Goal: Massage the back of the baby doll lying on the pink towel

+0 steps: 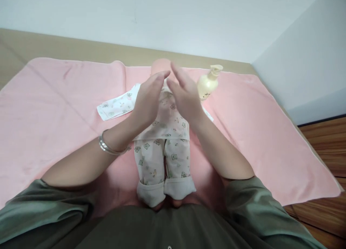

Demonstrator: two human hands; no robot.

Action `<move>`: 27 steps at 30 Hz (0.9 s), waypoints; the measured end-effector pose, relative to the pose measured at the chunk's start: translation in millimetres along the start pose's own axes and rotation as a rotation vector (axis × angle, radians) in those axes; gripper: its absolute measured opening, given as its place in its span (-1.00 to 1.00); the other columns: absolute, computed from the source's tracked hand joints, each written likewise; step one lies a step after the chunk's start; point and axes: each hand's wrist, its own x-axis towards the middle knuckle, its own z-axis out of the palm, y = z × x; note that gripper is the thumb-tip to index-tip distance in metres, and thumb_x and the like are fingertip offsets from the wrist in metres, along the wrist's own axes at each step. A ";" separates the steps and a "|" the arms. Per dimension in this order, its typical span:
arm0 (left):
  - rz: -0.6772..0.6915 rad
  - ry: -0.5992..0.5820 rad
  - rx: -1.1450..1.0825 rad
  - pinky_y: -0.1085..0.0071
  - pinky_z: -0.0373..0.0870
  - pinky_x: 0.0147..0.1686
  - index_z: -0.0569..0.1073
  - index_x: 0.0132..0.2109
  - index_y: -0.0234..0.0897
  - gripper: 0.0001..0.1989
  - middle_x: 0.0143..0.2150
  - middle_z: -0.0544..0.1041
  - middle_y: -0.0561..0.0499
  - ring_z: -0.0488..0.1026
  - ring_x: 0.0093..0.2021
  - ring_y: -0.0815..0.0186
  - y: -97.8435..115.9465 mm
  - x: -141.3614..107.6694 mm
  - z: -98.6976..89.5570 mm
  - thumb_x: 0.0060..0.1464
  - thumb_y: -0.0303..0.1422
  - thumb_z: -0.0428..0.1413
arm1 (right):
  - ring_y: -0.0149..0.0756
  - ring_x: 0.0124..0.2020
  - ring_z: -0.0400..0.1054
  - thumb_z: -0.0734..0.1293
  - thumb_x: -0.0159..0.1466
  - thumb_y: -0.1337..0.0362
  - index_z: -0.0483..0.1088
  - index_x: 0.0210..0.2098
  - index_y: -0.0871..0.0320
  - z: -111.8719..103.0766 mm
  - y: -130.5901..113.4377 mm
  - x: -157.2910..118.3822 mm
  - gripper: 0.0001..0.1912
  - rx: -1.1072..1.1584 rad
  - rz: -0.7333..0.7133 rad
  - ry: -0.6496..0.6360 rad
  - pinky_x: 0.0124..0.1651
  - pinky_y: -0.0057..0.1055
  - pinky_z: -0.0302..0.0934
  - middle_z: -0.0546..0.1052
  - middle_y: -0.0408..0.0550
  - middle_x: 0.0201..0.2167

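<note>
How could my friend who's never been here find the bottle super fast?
Start with the big pink blanket. Go to its far side, just right of the person's right hand, and there's the bottle. It's pale yellow with a pump top, while the nearby shirt is whitish with little printed pictures.

From my remote feed I take this for a baby-care corner, whether in a home I cannot tell, because I see a pink blanket (81,84) over a pale tabletop (86,48), a small figure in printed baby clothes (150,160), a pump bottle (207,84) and a white wall (189,21).
</note>
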 end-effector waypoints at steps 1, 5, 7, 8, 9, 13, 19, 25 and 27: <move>-0.025 0.033 0.055 0.09 0.33 0.44 0.53 0.15 -0.28 -0.60 0.30 0.52 -0.09 0.40 0.38 0.15 -14.1 6.2 2.3 0.43 -0.31 -0.13 | -0.25 0.58 -0.06 0.12 0.46 0.29 0.14 0.46 0.27 6.9 9.4 0.0 -0.40 -0.107 -0.020 -0.034 0.65 -0.14 -0.13 0.14 -0.01 0.52; 0.049 0.053 0.309 -0.14 0.08 0.49 0.54 0.02 -0.23 -0.69 0.14 0.59 -0.13 0.44 0.27 0.03 -59.9 23.1 9.6 0.30 -0.39 -0.05 | -0.07 0.58 -0.09 0.08 0.35 0.50 0.28 0.38 0.34 32.2 32.7 -1.8 -0.38 -0.448 -0.090 -0.158 0.65 0.10 -0.26 0.22 0.08 0.49; 0.077 0.027 0.334 -0.11 0.17 0.44 0.54 -0.03 -0.19 -0.69 0.06 0.60 -0.11 0.47 0.20 0.04 -70.2 25.3 10.4 0.31 -0.37 -0.10 | -0.02 0.58 -0.09 0.08 0.36 0.49 0.26 0.39 0.38 36.2 36.9 -1.2 -0.37 -0.527 -0.106 -0.188 0.64 0.11 -0.27 0.21 0.11 0.49; 0.089 0.020 0.340 -0.08 0.23 0.40 0.53 -0.05 -0.18 -0.68 0.03 0.61 -0.11 0.48 0.16 0.04 -72.6 25.3 10.3 0.31 -0.37 -0.11 | -0.02 0.58 -0.09 0.08 0.37 0.48 0.24 0.40 0.38 35.6 38.3 0.0 -0.38 -0.544 -0.117 -0.198 0.64 0.10 -0.27 0.20 0.11 0.49; 0.098 0.018 0.346 -0.05 0.27 0.37 0.53 -0.04 -0.18 -0.68 0.04 0.61 -0.11 0.48 0.15 0.05 -74.0 24.9 10.0 0.31 -0.37 -0.12 | -0.03 0.58 -0.10 0.08 0.39 0.45 0.22 0.42 0.36 33.7 39.8 1.7 -0.38 -0.552 -0.124 -0.209 0.64 0.09 -0.27 0.19 0.09 0.50; 0.076 0.062 0.345 0.00 0.28 0.40 0.48 0.15 -0.28 -0.61 0.20 0.55 -0.19 0.43 0.26 0.02 -79.5 22.0 8.3 0.25 -0.38 -0.04 | -0.03 0.60 -0.16 0.15 0.46 0.25 0.12 0.48 0.29 21.0 50.1 12.5 -0.37 -0.557 -0.057 -0.217 0.63 0.13 -0.29 0.07 0.09 0.54; 0.025 0.106 0.306 0.03 0.19 0.49 0.43 0.26 -0.27 -0.52 0.30 0.48 -0.18 0.32 0.40 0.01 -94.8 20.3 4.6 0.21 -0.34 0.03 | 0.05 0.57 -0.07 0.14 0.49 0.18 0.09 0.47 0.39 29.0 51.4 2.1 -0.35 -0.631 0.035 -0.056 0.61 0.13 -0.20 0.12 0.25 0.51; 0.045 0.116 0.326 0.08 0.24 0.47 0.53 0.15 -0.31 -0.56 0.24 0.55 -0.18 0.42 0.32 0.05 -93.4 18.9 4.1 0.22 -0.31 -0.04 | 0.04 0.59 -0.12 0.09 0.47 0.36 0.16 0.45 0.35 47.6 27.3 -26.2 -0.41 -0.709 -0.070 -0.068 0.63 0.05 -0.20 0.11 0.20 0.52; 0.048 0.120 0.329 0.08 0.26 0.46 0.53 0.16 -0.31 -0.55 0.24 0.55 -0.18 0.43 0.32 0.05 -94.1 18.9 4.3 0.21 -0.32 -0.04 | 0.00 0.59 -0.15 0.11 0.43 0.41 0.18 0.45 0.29 42.4 29.2 -19.1 -0.40 -0.677 -0.075 -0.132 0.63 0.06 -0.23 0.10 0.12 0.53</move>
